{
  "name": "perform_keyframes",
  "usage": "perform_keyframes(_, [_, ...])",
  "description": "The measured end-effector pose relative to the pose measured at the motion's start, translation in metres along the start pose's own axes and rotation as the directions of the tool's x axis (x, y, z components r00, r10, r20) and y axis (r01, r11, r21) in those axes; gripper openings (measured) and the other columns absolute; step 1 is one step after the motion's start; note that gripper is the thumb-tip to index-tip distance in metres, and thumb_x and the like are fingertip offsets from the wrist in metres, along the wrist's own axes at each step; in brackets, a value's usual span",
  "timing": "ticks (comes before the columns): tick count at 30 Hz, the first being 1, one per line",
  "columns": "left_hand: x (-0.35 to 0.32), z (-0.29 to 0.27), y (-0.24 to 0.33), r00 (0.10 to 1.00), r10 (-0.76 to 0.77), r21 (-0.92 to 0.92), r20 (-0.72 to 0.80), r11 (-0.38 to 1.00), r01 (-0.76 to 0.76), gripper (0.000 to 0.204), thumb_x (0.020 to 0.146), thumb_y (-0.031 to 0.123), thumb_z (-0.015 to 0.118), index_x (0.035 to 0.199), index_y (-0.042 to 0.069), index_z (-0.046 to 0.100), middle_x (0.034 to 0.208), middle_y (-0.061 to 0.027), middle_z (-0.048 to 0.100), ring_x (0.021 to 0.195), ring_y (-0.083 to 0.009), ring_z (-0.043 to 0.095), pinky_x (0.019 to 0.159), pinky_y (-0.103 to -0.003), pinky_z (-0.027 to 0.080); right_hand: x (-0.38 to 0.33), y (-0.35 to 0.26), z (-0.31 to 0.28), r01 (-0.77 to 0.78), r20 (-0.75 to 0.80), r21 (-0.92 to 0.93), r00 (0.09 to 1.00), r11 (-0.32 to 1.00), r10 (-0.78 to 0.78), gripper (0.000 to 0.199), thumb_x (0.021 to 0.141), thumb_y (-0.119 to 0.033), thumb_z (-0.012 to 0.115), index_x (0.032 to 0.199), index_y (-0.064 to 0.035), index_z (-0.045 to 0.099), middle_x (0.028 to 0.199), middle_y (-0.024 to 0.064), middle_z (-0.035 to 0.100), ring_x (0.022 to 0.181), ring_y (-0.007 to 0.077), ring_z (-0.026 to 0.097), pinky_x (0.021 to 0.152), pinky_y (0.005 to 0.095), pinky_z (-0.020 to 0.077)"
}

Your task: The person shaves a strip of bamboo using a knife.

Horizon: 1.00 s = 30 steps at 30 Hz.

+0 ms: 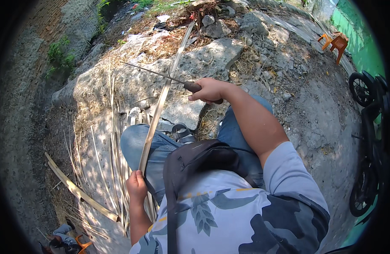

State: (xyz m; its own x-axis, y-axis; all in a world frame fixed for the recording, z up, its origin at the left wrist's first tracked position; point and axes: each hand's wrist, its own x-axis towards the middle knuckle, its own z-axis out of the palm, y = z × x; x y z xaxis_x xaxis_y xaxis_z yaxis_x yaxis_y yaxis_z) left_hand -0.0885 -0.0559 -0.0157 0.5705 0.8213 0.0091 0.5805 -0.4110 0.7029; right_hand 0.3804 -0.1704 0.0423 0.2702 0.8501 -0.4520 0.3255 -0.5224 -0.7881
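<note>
My right hand [209,90] is wrapped round the dark handle of a long, thin-bladed knife [150,71], its blade pointing left and slightly up. The blade lies across a long, pale bamboo strip [161,101], close to or touching it. At my left thigh, my left hand [137,186] closes on the near end of that strip. From there the strip slants up past my left knee toward the rubble at the far side. A dark bag [203,156] rests on my lap.
Several loose strips [114,144] lie on the ground at my left, beside a thicker split bamboo piece [82,195]. Broken concrete [216,55] is ahead. Orange chairs [339,44] and a motorcycle [366,139] stand at the right. Another person [63,239] is at the lower left.
</note>
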Motion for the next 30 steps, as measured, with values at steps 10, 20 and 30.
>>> perform_keyframes(10, [0.001, -0.006, 0.009, 0.998, -0.014, 0.093, 0.056, 0.996, 0.009, 0.039, 0.108, 0.025, 0.051, 0.081, -0.001, 0.061, 0.060, -0.0137, 0.056, 0.055, -0.0211, 0.053, 0.054, -0.039, 0.041, -0.013, -0.014, 0.039, 0.265, -0.020, -0.710, 0.918, 0.653, -0.395, 0.019, 0.076, -0.027, 0.073, 0.092, -0.0157, 0.072, 0.086, 0.0105, 0.072, 0.087, 0.0337, 0.071, 0.076, 0.0491, 0.0548])
perform_keyframes(20, [-0.004, 0.002, 0.001, 1.000, 0.030, -0.004, -0.007, 1.000, -0.030, 0.040, 0.108, 0.024, 0.051, 0.079, -0.002, 0.058, 0.059, -0.0107, 0.053, 0.055, -0.0158, 0.047, 0.053, -0.036, 0.038, 0.002, -0.003, 0.017, 0.097, -0.313, -0.691, 0.853, 0.716, -0.418, 0.018, 0.076, -0.025, 0.072, 0.091, -0.0157, 0.069, 0.080, 0.0108, 0.071, 0.083, 0.0346, 0.071, 0.073, 0.0494, 0.0551])
perform_keyframes(30, [-0.002, 0.001, 0.000, 0.999, 0.047, 0.012, -0.001, 0.999, -0.047, 0.037, 0.107, 0.021, 0.052, 0.079, -0.002, 0.059, 0.059, -0.0118, 0.054, 0.054, -0.0193, 0.052, 0.054, -0.037, 0.041, -0.010, -0.006, 0.020, 0.157, -0.207, -0.597, 0.917, 0.787, -0.340, 0.024, 0.076, -0.024, 0.071, 0.098, -0.0155, 0.071, 0.090, 0.0115, 0.073, 0.091, 0.0345, 0.071, 0.079, 0.0490, 0.0557])
